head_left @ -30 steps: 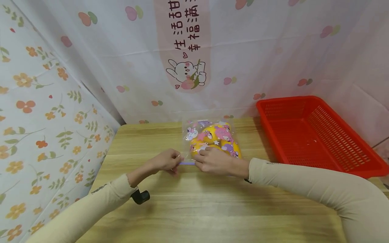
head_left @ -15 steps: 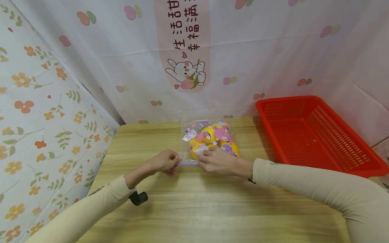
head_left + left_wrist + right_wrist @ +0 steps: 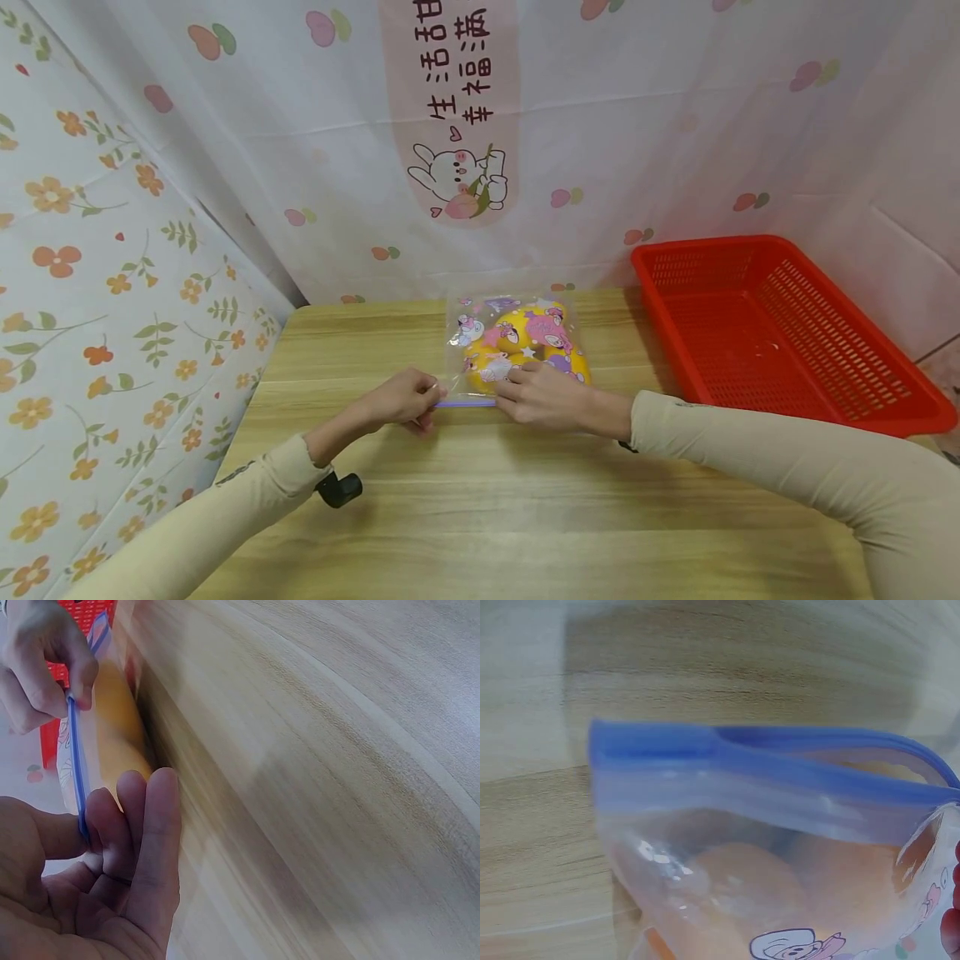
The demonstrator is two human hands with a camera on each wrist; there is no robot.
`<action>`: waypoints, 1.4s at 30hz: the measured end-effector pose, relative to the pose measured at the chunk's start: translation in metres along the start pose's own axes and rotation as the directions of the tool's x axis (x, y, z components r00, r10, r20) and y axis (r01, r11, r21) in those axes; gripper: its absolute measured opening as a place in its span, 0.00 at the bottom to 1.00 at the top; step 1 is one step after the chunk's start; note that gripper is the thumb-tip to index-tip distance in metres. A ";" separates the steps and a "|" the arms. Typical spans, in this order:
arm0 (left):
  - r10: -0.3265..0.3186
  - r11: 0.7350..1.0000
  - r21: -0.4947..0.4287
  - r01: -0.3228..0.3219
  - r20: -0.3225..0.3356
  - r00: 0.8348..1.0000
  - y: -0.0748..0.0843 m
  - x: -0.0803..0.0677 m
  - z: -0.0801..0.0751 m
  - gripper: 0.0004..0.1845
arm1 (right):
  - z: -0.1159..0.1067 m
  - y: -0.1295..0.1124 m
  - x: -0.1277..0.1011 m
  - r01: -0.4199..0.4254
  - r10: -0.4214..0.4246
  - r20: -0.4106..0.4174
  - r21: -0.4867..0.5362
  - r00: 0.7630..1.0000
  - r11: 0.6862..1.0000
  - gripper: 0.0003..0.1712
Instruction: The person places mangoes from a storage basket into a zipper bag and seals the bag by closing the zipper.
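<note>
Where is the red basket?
In the head view the red basket sits on the table's far right corner, against the curtain, just right of the zip bag the two hands hold.

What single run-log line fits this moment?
left hand: pinches bag seal | right hand: pinches seal | bag: on table | seal: partly open

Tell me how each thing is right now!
Zip bag: lying flat on table, yellow cartoon pillow inside.
Blue zip strip: pressed together at left, parted at right.
Left hand: pinching strip's end.
Right hand: pinching strip.
Red basket: upright, empty.
</note>
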State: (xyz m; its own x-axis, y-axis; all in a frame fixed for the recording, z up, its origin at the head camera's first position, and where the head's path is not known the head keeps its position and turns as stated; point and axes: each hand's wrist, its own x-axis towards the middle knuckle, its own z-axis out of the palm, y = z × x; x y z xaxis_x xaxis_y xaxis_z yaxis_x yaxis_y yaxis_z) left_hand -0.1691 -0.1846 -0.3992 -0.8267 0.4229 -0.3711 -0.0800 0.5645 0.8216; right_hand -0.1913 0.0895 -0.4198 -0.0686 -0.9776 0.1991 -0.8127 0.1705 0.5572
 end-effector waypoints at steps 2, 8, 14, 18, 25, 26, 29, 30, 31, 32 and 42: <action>-0.001 1.000 0.002 0.001 -0.003 1.000 -0.001 0.000 0.000 0.19 | 0.000 0.000 -0.001 0.000 0.000 -0.001 -0.003 1.000 1.000 0.09; 0.022 1.000 0.022 -0.022 0.002 1.000 -0.003 0.000 0.000 0.19 | -0.001 -0.001 -0.006 0.007 -0.007 0.011 -0.009 1.000 1.000 0.07; 0.017 1.000 0.021 -0.017 0.006 1.000 -0.004 -0.001 0.000 0.20 | 0.001 -0.001 -0.010 0.001 -0.001 0.001 0.000 1.000 1.000 0.08; 0.014 1.000 0.022 -0.014 0.002 1.000 -0.003 -0.002 0.001 0.20 | 0.000 -0.001 -0.012 -0.004 0.004 0.002 0.005 1.000 1.000 0.08; 0.012 1.000 0.026 -0.012 0.002 1.000 -0.002 -0.003 0.000 0.20 | -0.001 0.000 -0.015 -0.006 0.006 0.022 0.002 1.000 1.000 0.08; 0.009 1.000 0.026 -0.009 0.002 1.000 -0.003 -0.003 0.000 0.20 | -0.001 -0.001 -0.015 -0.006 0.006 0.024 0.000 1.000 1.000 0.08; 0.001 1.000 0.027 -0.001 -0.001 1.000 -0.004 -0.003 0.000 0.20 | -0.002 -0.001 -0.016 -0.008 0.008 0.022 -0.002 1.000 1.000 0.08; -0.002 1.000 0.027 0.002 -0.002 1.000 -0.004 -0.003 0.000 0.20 | -0.002 -0.001 -0.017 -0.009 0.009 0.019 -0.002 1.000 1.000 0.08; -0.005 1.000 0.026 0.005 -0.003 1.000 -0.004 -0.003 0.000 0.20 | -0.003 -0.001 -0.017 -0.011 0.011 0.017 -0.002 1.000 1.000 0.09; -0.006 1.000 0.023 0.006 -0.005 1.000 -0.004 -0.003 0.001 0.20 | -0.003 0.000 -0.018 -0.012 0.012 0.015 -0.001 1.000 1.000 0.09; 0.011 0.999 0.039 -0.012 0.011 1.000 -0.007 -0.003 0.000 0.22 | -0.005 0.000 -0.023 -0.004 0.004 0.022 0.004 1.000 1.000 0.09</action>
State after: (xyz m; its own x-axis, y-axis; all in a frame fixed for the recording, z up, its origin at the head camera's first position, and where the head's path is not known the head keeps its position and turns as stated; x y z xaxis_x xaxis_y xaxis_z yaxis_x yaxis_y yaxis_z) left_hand -0.1658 -0.1898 -0.4040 -0.8213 0.4372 -0.3665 -0.0485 0.5866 0.8085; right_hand -0.1868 0.1122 -0.4201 -0.0842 -0.9794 0.1834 -0.8149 0.1736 0.5529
